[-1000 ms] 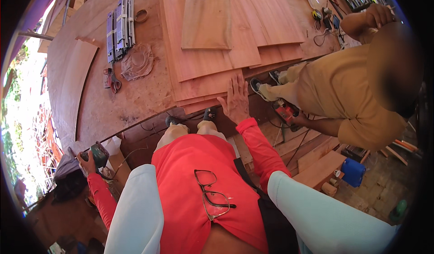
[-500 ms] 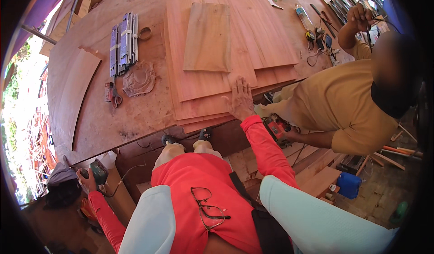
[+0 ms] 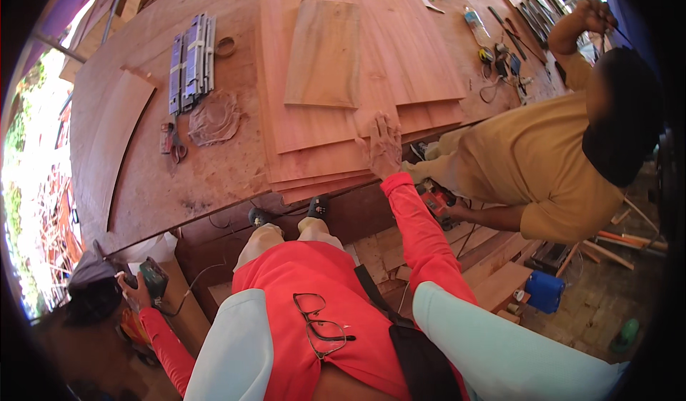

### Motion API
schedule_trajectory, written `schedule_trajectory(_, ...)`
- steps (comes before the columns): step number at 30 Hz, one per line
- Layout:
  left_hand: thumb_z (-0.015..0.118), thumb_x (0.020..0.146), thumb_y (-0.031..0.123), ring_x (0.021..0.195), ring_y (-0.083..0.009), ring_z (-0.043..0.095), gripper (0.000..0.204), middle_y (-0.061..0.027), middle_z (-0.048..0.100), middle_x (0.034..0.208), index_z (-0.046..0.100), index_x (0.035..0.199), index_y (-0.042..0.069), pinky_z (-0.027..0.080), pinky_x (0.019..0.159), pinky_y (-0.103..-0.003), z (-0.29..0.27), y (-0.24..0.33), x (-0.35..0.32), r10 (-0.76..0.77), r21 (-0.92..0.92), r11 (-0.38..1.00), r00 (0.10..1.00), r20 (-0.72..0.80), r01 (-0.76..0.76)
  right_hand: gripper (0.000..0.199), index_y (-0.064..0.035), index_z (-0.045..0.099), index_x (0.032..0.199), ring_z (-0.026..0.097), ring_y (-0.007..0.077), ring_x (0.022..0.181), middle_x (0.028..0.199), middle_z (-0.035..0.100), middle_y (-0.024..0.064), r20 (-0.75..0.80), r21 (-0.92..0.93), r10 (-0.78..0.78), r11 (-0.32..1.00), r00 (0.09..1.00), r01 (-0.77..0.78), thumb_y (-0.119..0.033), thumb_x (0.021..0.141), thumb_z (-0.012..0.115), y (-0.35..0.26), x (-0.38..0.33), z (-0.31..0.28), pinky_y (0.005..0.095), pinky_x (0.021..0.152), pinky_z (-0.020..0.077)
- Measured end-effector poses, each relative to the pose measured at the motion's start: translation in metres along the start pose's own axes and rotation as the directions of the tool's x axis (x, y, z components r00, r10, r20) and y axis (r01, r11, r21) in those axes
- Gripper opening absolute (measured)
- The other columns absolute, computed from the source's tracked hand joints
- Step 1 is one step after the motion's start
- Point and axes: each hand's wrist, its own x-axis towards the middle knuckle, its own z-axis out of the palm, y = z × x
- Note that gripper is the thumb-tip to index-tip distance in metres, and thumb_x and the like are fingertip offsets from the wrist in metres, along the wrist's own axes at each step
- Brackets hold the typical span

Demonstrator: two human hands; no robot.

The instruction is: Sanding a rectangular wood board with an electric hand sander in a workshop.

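Observation:
My left hand (image 3: 133,292) is low at the left, off the table's edge, gripping a dark green corded sander (image 3: 153,277). My right hand (image 3: 383,146) rests palm down, fingers spread, on the near edge of a stack of reddish wooden panels (image 3: 321,133). On top of that stack lies a smaller, browner board (image 3: 323,54), a little beyond my right fingertips. Nothing is held in the right hand.
To the right a co-worker in a tan shirt (image 3: 543,158) holds a red power tool (image 3: 436,202) low. The table carries metal drawer slides (image 3: 191,64), scissors (image 3: 178,147), a tape roll (image 3: 225,47), a thin curved sheet (image 3: 127,144), a bottle (image 3: 477,27) and a tape measure (image 3: 486,56).
My right hand has slid slightly right along the panels' near edge. The co-worker's raised hand has shifted right and the head has turned away. My left hand keeps its hold on the sander.

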Motion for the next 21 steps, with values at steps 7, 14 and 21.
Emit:
schedule_trajectory(7, 0.074, 0.090, 0.037, 0.109, -0.0400, 0.065, 0.051, -0.0220, 0.066, 0.119, 0.055, 0.132, 0.014, 0.051, 0.092, -0.048, -0.017, 0.006, -0.001, -0.014, 0.008, 1.000, 1.000, -0.007, 0.014, 0.020, -0.0051, 0.064, 0.103, 0.064, 0.0429, 0.085, 0.096, 0.066, 0.0168, -0.089, 0.442, -0.171, 0.876, 0.981, 0.193, -0.015, 0.089, 0.073, -0.077, -0.063, -0.020, 0.0489, 0.072, 0.0525)
schedule_trajectory(14, 0.075, 0.091, 0.034, 0.110, -0.0406, 0.064, 0.051, -0.0212, 0.065, 0.121, 0.053, 0.133, 0.014, 0.050, 0.094, -0.048, 0.001, -0.055, 0.035, 0.081, -0.112, 0.991, 0.997, 0.006, -0.080, 0.020, -0.0061, 0.061, 0.099, 0.065, 0.0405, 0.082, 0.096, 0.065, 0.0167, 0.255, 0.611, -0.214, 0.791, 0.943, 0.015, -0.021, 0.090, 0.071, -0.220, -0.162, -0.002, 0.0465, 0.069, 0.0532)
schedule_trajectory(21, 0.075, 0.092, 0.030, 0.113, -0.0345, 0.061, 0.052, -0.0181, 0.062, 0.120, 0.050, 0.134, 0.012, 0.047, 0.097, -0.044, 0.006, -0.095, 0.072, 0.177, -0.263, 0.954, 0.978, 0.111, -0.143, 0.039, -0.0061, 0.061, 0.121, 0.064, 0.0439, 0.107, 0.118, 0.064, 0.0212, 0.632, 0.372, -0.230, 0.928, 0.740, -0.029, -0.033, 0.094, 0.066, -0.325, -0.194, 0.013, 0.0505, 0.090, 0.0539)
